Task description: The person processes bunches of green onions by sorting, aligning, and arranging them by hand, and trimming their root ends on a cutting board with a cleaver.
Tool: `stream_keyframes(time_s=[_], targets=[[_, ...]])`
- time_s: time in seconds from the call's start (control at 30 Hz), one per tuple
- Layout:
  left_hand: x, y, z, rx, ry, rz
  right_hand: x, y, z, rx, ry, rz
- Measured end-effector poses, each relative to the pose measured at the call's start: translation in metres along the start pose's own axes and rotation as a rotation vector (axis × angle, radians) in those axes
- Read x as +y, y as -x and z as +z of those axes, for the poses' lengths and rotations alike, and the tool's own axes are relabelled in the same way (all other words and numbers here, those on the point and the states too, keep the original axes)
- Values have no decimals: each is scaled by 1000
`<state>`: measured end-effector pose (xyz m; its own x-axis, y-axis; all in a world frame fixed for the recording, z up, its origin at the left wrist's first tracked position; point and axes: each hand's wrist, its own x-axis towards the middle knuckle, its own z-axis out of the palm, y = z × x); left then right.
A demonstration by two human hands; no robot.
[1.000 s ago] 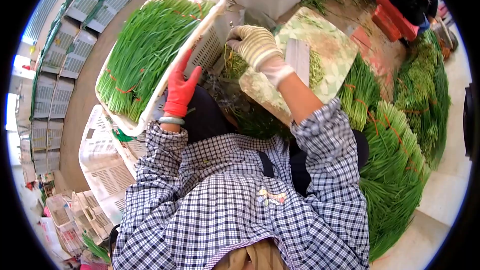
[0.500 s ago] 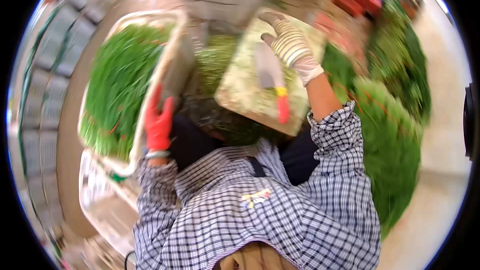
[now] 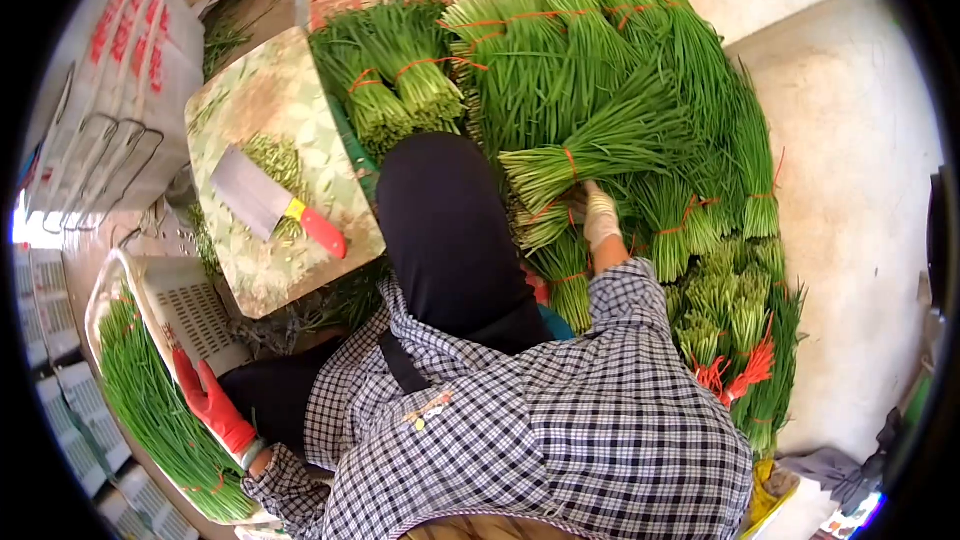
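Observation:
My left hand (image 3: 212, 405), in a red glove, rests at the rim of the white basket (image 3: 152, 310) with its fingers apart. Long green stalks (image 3: 150, 410) fill that basket. My right hand (image 3: 600, 215), in a pale glove, is at a green bundle (image 3: 590, 155) tied with an orange band, on the large pile (image 3: 560, 70); its fingers are mostly hidden under the stalks. A cleaver (image 3: 265, 202) with a red and yellow handle lies on the cutting board (image 3: 250, 275), beside chopped green bits (image 3: 275, 162).
White crates (image 3: 120, 90) with red writing stand at the upper left. Loose red bands (image 3: 745, 375) hang over bundles at the lower right. More white crates (image 3: 75, 410) line the left edge. A pale wall or ledge (image 3: 850, 190) runs along the right.
The view has swung right. My right hand has moved from above the cutting board to a bundle on the pile. My left hand stays by the basket rim.

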<state>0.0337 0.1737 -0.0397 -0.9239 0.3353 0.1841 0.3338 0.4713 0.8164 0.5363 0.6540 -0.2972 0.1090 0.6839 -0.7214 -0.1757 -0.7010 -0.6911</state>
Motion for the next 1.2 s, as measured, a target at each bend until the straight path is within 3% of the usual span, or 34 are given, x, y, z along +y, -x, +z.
stream_keyframes(time_s=[0.03,0.1,0.13,0.2,0.27,0.3,0.4,0.47,0.57,0.67,0.77,0.8,0.93,1.1,1.2], targets=[[3,-1,2,-15,-37,5,1,8,16,40,71,33],[10,-2,7,-31,-87,-9,24,-26,37,172,54,-118],[14,-3,9,-47,-84,8,-20,42,61,124,-16,-130],[15,-2,12,-58,-121,-7,5,-13,64,229,10,-127],[25,1,19,-76,-130,18,-7,-3,65,177,-35,-22],[28,1,21,-82,-137,3,-1,-23,71,145,152,-73],[37,2,24,-116,-204,8,-13,14,89,123,-26,-8],[38,0,28,-143,-251,16,-17,24,108,102,-415,-71],[30,-1,29,-148,-215,22,-12,5,111,177,-477,29],[21,-4,26,-162,-230,74,-8,-8,102,60,-572,-18],[21,-1,25,-159,-226,72,-57,77,104,-114,-819,49],[22,0,26,-152,-226,64,-57,74,95,-220,-843,-81],[25,2,35,-184,-150,64,-86,113,63,-494,-974,-232],[38,-5,63,-285,49,67,-117,169,65,-622,-903,-321],[97,4,89,-424,203,119,-128,199,89,-769,-740,-368]])
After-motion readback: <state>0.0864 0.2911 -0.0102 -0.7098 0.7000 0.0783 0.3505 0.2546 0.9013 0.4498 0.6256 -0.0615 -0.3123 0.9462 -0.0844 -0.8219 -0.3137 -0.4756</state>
